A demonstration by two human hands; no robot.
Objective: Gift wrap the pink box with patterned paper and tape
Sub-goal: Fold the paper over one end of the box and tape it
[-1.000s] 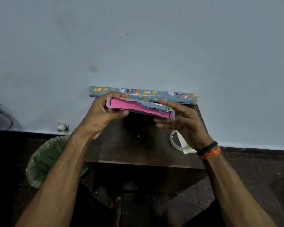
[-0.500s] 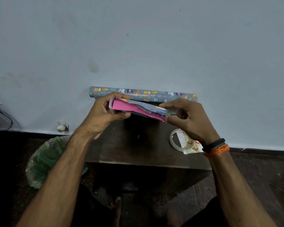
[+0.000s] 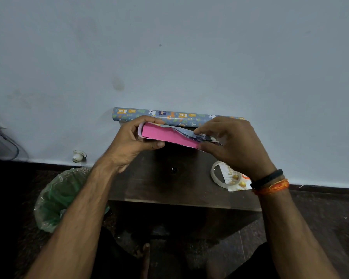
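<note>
I hold the pink box (image 3: 165,135) in the air above the dark wooden table (image 3: 169,188), partly covered by a sheet of patterned paper (image 3: 197,135). My left hand (image 3: 133,141) grips the box's left end, thumb under and fingers over. My right hand (image 3: 230,143) pinches the paper's edge against the box's right end, hiding that end. A roll of patterned paper (image 3: 169,115) lies along the wall behind the box. The clear tape roll (image 3: 220,174) rests on the table at the right, below my right wrist.
A printed card or wrapper (image 3: 238,183) lies under the tape roll by the table's right edge. On the floor to the left stands a green plastic bag (image 3: 56,198). A small white plug (image 3: 78,156) sits at the wall base. My foot (image 3: 145,256) shows below the table.
My right hand went from open fingers beside the box to pinching the paper at its right end, and has shifted up over it. The left hand kept its grip.
</note>
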